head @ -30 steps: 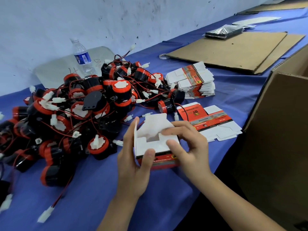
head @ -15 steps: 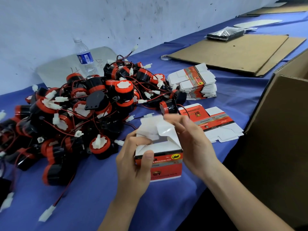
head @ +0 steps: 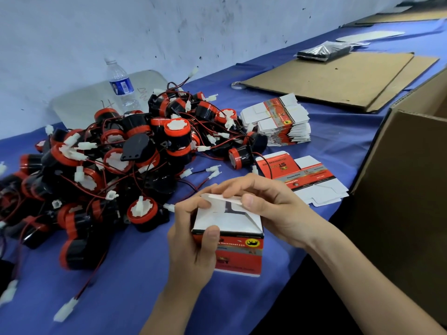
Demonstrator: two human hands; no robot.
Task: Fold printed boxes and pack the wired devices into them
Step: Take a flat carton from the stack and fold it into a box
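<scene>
Near the front edge of the blue table (head: pixel 145 274), the printed box (head: pixel 239 252) stands upright, red face toward the camera, flapped end up. One side is gripped by the left hand (head: pixel 191 245); the right hand (head: pixel 273 206) curls over the white flaps (head: pixel 222 201), seemingly pinching one. Contents hidden.

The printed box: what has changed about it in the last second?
The printed box was squared up and turned; its red side now faces the camera. Its open white flaps are folded inward, and the right hand pinches the last flap. The left hand still grips the box. The wired devices and flat boxes stayed put.
</scene>
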